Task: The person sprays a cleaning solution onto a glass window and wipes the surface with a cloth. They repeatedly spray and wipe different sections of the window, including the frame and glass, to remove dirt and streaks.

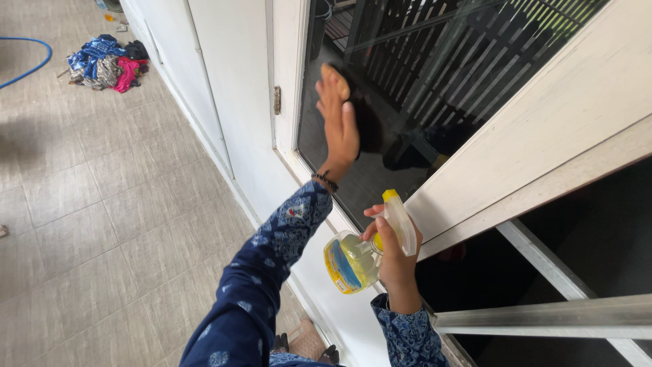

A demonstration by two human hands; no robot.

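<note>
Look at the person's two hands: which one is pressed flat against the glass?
The left hand, fingers spread over a pad on the pane; the right hand grips a yellow spray bottle.

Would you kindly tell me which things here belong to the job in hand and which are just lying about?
In use: left hand pressing a yellowish sponge to the glass pane; right hand holding a spray bottle.
Lying about: heap of clothes; blue hose.
</note>
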